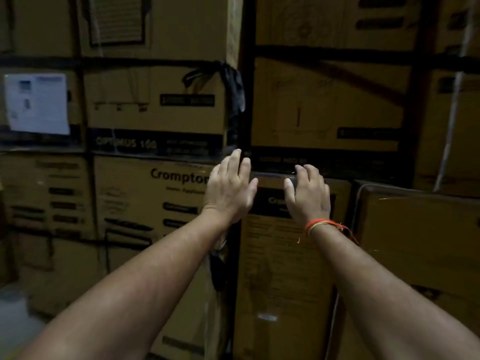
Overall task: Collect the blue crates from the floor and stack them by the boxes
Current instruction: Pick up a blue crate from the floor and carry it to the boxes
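Observation:
No blue crate is in view. Both my arms reach forward toward a wall of stacked brown cardboard boxes (155, 113). My left hand (230, 188) is raised with fingers apart and holds nothing; it is in front of the dark gap between two box stacks. My right hand (307, 194), with an orange thread around its wrist, is also empty, its fingers spread and slightly curled near the top edge of a tall brown box (283, 268). Whether either hand touches the boxes I cannot tell.
Boxes fill the view from left to right, bound with black straps (228, 81). A white paper label (37, 103) is stuck on a box at the left. A tilted box (420, 237) leans at the right. A patch of grey floor (15, 326) shows at the lower left.

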### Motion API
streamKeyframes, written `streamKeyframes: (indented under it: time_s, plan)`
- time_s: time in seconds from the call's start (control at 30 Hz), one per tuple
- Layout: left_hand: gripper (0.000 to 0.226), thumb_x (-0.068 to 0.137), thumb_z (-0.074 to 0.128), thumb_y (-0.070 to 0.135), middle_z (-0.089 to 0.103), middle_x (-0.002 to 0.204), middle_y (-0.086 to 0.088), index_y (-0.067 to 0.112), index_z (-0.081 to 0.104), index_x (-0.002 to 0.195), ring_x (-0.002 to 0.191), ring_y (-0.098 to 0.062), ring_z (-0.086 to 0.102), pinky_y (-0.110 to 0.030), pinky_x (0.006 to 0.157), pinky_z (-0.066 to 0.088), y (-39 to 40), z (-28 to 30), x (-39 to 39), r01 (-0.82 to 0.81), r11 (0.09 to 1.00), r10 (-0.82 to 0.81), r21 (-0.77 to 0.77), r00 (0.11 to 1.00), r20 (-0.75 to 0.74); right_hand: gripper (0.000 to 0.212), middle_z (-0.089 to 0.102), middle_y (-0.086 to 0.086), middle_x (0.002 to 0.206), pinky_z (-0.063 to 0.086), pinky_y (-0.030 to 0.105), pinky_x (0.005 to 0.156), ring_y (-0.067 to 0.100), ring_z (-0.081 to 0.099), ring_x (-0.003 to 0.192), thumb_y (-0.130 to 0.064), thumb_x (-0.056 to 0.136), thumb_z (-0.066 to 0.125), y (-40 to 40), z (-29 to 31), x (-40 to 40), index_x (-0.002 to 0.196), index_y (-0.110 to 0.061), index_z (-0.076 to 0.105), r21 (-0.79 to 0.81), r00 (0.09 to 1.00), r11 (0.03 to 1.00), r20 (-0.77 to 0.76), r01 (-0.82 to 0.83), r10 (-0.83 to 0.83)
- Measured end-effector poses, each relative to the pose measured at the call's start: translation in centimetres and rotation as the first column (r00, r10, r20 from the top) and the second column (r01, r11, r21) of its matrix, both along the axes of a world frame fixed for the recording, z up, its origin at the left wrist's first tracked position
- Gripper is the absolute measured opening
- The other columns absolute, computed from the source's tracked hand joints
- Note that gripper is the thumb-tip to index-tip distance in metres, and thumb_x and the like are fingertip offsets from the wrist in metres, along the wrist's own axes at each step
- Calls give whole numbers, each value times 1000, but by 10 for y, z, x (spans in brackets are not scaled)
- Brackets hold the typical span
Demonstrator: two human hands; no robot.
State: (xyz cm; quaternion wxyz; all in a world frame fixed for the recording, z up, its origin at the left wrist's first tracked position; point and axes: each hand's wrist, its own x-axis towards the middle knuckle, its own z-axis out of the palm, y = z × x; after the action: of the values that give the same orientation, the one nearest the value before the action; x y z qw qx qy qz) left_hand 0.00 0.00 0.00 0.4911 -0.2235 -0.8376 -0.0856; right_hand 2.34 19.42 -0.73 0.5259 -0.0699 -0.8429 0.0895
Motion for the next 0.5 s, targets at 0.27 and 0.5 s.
streamKeyframes:
  time_s: [0.27, 0.5]
  plan:
    - [41, 94, 42, 45, 49, 131, -5, 16, 55, 121, 91, -27, 66, -34, 63, 51, -151, -86, -53, -91, 974, 43, 205, 973, 225, 31, 61, 2, 98, 41, 27, 77, 15, 58, 92, -38, 94, 45, -169, -91, -98, 93, -18, 68, -384, 856, 812, 97, -439, 508]
    - [31, 89, 49, 45, 57, 115, -3, 25, 60, 109, 101, -33, 64, -41, 84, 53, -377, -197, -83, -310, 937, 144, 159, 759, 635, 27, 67, 2, 95, 47, 33, 87, 17, 62, 96, -31, 95, 52, -349, -215, -154, 90, -15, 73, -545, 562, 670, 382, -504, 734]
